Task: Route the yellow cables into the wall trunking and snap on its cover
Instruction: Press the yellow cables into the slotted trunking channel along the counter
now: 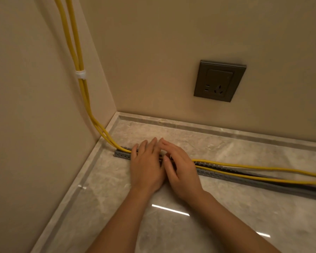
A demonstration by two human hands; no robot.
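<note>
Left hand [146,167] and right hand [181,170] — both flat, fingers straight — press two yellow cables [82,84] onto one grey trunking [121,155]

Yellow cables [82,84], two; white tie [81,74], one; grey slotted trunking [121,155], one run; wall socket [219,80], one; hands, two: left hand [146,167], right hand [181,168]; bare forearms [128,216], two; beige walls [26,106] meeting in a corner, two

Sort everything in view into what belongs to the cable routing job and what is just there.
Belongs to the job:
- yellow cables
- grey trunking
- left hand and right hand, both laid over the trunking

Just there:
- wall socket
- white tie binding the cables on the wall
- marble surface
</note>
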